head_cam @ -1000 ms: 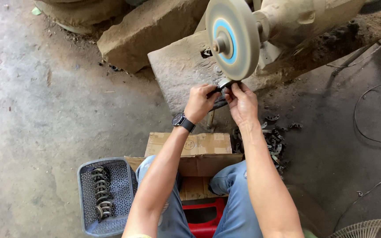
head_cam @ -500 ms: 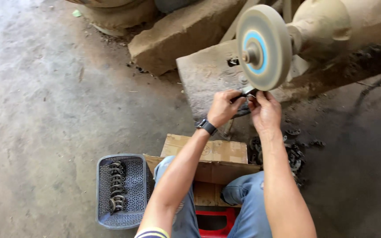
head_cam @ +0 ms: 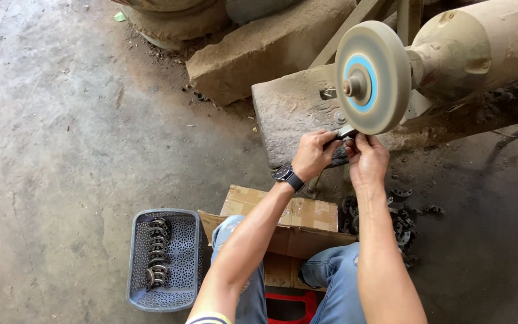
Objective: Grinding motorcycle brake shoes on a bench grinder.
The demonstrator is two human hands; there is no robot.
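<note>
Seen from above, a seated person's left hand (head_cam: pixel 314 155) and right hand (head_cam: pixel 367 159) pinch together on one small metal part (head_cam: pixel 346 132), pressing it to the lower edge of a buffing wheel (head_cam: pixel 372 77) with a blue hub, mounted on a dusty motor (head_cam: pixel 481 48) at far right. A black wristwatch (head_cam: pixel 288 177) is on the left wrist. Near left, a grey perforated basket (head_cam: pixel 139 264) holds a row of curved metal parts (head_cam: pixel 156 251). A cardboard box (head_cam: pixel 298 219) sits between the knees, with loose parts (head_cam: pixel 403 216) heaped on the concrete floor just right of it.
</note>
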